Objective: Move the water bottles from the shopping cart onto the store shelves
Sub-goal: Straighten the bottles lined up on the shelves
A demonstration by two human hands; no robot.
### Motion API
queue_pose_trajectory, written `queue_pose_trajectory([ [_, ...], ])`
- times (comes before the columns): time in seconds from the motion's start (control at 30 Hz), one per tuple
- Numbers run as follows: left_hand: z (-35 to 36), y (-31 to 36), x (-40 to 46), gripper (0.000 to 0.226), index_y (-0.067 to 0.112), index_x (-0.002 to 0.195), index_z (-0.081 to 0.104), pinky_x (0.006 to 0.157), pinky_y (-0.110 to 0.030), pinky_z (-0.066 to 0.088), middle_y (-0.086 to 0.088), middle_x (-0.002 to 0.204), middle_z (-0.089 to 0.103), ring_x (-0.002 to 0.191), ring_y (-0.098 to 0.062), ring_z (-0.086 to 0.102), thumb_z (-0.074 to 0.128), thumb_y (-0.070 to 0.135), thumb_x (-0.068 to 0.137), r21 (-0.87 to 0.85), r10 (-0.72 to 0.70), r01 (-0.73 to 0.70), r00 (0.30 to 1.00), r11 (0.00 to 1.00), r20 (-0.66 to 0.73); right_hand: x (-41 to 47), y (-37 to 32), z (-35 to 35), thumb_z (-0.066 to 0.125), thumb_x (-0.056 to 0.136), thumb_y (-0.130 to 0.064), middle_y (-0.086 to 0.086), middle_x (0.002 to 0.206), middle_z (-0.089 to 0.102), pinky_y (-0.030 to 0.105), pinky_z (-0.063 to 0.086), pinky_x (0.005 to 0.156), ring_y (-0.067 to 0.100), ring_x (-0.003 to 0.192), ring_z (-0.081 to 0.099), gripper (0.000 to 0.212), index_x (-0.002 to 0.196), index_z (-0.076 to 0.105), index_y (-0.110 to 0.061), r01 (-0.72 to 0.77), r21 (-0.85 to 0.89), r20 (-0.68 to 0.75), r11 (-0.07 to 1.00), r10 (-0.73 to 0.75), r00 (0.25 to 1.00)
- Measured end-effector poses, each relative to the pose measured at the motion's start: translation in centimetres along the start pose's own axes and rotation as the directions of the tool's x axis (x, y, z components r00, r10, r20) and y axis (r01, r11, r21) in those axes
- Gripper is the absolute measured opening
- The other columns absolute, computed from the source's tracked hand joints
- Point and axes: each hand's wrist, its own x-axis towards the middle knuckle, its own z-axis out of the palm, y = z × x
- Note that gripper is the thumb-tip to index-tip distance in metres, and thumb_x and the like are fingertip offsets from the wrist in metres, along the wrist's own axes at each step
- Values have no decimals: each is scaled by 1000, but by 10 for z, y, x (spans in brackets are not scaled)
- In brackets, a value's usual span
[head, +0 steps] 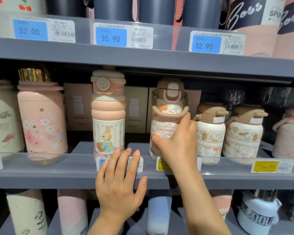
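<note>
Grey shelves [143, 181] hold bottles. Right hand [177, 141] grips the floral bottle [166, 119]; just left, the left hand [119, 180] lies open beside the rabbit bottle [108, 116].

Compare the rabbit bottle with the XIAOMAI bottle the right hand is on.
The rabbit bottle is taller and slimmer, with a ribbed pink upper body; the XIAOMAI bottle is squatter, with a brown lid and a carry handle. The right hand grips the XIAOMAI bottle; the rabbit bottle stands free, the left hand open below it. Both stand upright on the middle shelf.
</note>
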Motion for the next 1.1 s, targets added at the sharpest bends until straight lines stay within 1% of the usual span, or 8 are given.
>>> queue_pose_trajectory([
  [0.13,0,-1,1,48,18,133,51,96,-42,38,-6,134,54,128,-27,46,35,42,95,8,1,-1,1000,1000,4,-1,-4,2,77,74,-38,9,139,32,34,40,95,28,124,41,107,151,6,-14,0,7,-10,1000,0,1000],
  [0.27,0,0,0,47,17,132,52,95,-42,38,-9,130,61,127,-27,47,35,42,95,7,4,-4,1000,1000,-9,-6,-9,8,75,76,-37,9,138,31,32,40,93,28,125,40,108,151,2,-15,19,13,-26,1000,-18,999],
  [0.67,1,-1,0,47,16,131,53,94,-43,39,-10,127,62,126,-28,47,37,40,95,19,21,-21,1000,1000,-19,-10,-13,12,71,78,-43,7,137,29,33,41,91,27,124,39,109,152,-5,-16,58,-11,-22,998,-58,998],
  [0.8,0,-2,-1,48,16,133,52,95,-43,39,-9,131,59,127,-28,47,37,40,95,21,27,-27,1000,999,-11,-15,-7,4,72,77,-50,6,144,24,32,39,98,26,130,36,115,152,-9,-17,86,-30,16,996,-86,996],
  [0.87,-1,-3,-2,48,16,133,52,97,-42,38,-9,132,58,127,-29,47,37,41,95,16,39,-39,999,999,-3,-22,6,-8,71,76,-54,7,146,28,30,36,102,24,131,35,110,153,2,-17,143,-72,-85,987,-149,985],
  [0.93,0,-3,-3,49,16,133,51,102,-38,33,-8,135,55,126,-29,47,37,41,94,19,42,-42,999,999,-15,-24,25,-23,71,76,-52,10,140,40,31,35,100,25,126,39,94,148,24,-14,170,-123,-295,978,-199,934],
  [1.0,3,-3,-1,49,16,133,51,108,-33,26,-8,134,53,126,-29,47,37,41,94,30,32,-31,999,999,-29,-16,45,-37,73,74,-49,14,134,44,41,40,98,29,120,41,84,141,36,-13,130,-145,-436,981,-181,882],
  [1.1,3,-2,0,49,15,132,53,107,-33,27,-11,129,60,125,-30,48,39,40,93,31,24,-23,999,999,-27,4,62,-43,75,71,-54,13,139,35,52,44,95,31,124,37,97,146,24,-22,3,-176,-384,984,-71,921],
])
